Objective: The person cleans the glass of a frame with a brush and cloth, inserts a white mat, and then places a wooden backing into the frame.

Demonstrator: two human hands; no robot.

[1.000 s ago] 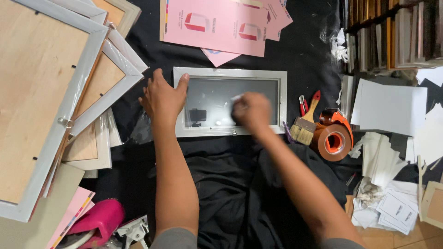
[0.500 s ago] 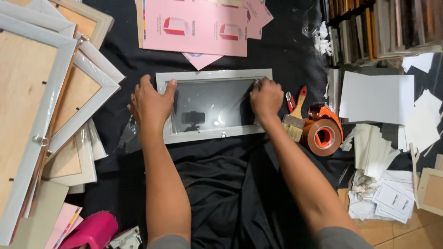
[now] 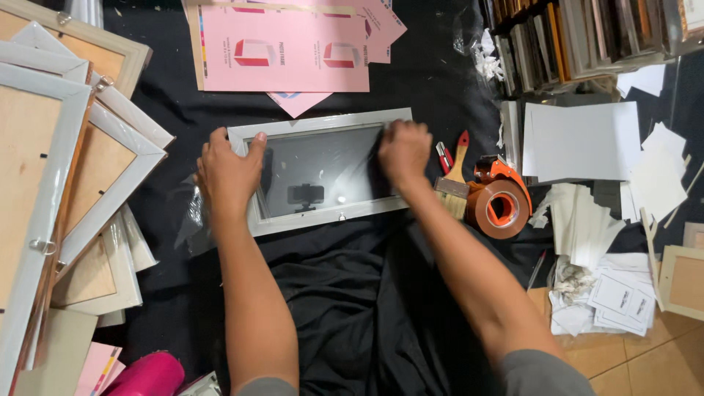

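Both your forearms extend forward from the lower edge of view, roughly parallel and bare to the elbows. Your left hand (image 3: 229,174) lies flat, palm down, fingers spread. Your right hand (image 3: 403,150) is curled, knuckles up, pressing downward.

Counts from my view: two hands, my left hand (image 3: 229,170) and my right hand (image 3: 403,150), both flat on one grey glazed frame (image 3: 320,172). One tape dispenser (image 3: 501,199) with one brown tape roll. One paintbrush (image 3: 453,178). One red-handled tool (image 3: 444,156) beside it. Pink printed sheets (image 3: 284,50) up top: at least three, overlapping, exact count unclear. Frames stacked face-down (image 3: 81,176) on my left: at least five, rest hidden. One small frame (image 3: 686,281) far right. One magenta object (image 3: 147,375) at the bottom edge. White paper sheets (image 3: 583,141): too many to count.
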